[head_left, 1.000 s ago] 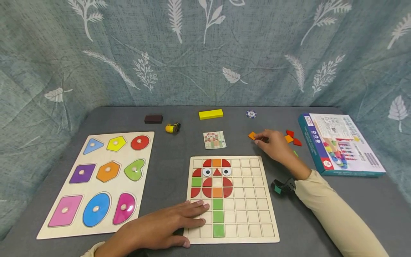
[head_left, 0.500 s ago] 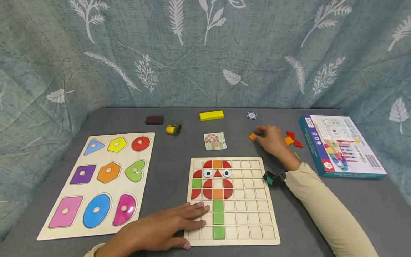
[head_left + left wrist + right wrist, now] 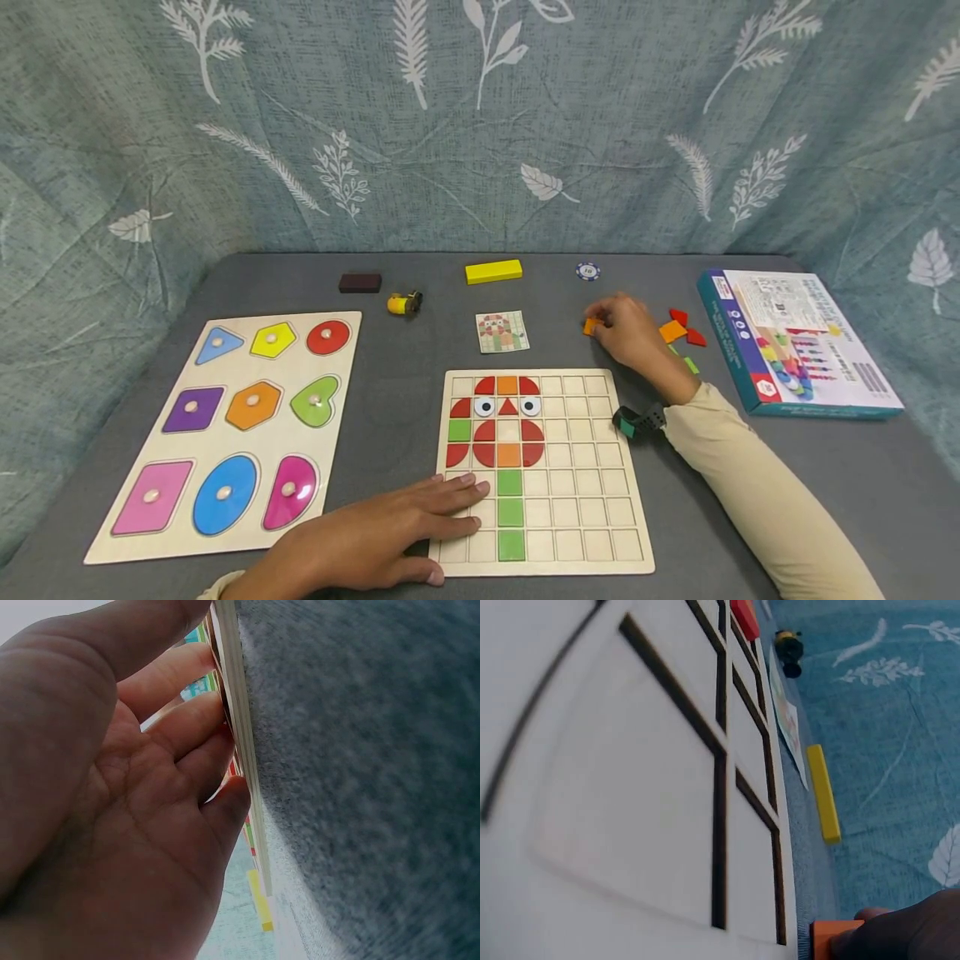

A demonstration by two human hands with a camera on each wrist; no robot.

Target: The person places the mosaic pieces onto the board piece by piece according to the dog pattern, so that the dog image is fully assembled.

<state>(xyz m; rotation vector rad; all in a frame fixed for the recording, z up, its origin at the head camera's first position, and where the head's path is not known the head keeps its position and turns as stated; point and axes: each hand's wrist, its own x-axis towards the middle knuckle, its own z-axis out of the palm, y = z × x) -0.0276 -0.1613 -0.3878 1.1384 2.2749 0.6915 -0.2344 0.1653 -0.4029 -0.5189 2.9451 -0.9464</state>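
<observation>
My left hand [image 3: 393, 529] rests with straight fingers on the lower left of a wooden grid board [image 3: 581, 500]. In the left wrist view its fingertips lie over the board's edge [image 3: 240, 690]. Red, orange and green tiles form an owl-like figure with two round eyes [image 3: 530, 406] in the grid, above a column of green tiles [image 3: 510, 512]. Beyond the board's far right corner, my right hand [image 3: 633, 333] pinches an orange square tile [image 3: 591, 327] between thumb and finger. The right wrist view shows the same orange tile [image 3: 826, 934] at the fingertips.
Loose orange [image 3: 672, 332], red [image 3: 696, 337] and green tiles [image 3: 691, 365] lie right of my right hand, beside a box [image 3: 806, 342]. A picture card [image 3: 502, 332], yellow block [image 3: 492, 272], poker chip [image 3: 588, 272] and toy figure [image 3: 405, 303] stand behind. A shape puzzle [image 3: 225, 442] lies left.
My right hand has moved a little left, and its fingers have closed on the orange tile, which has turned slightly. More of the green tiles shows now. The left hand has stayed put.
</observation>
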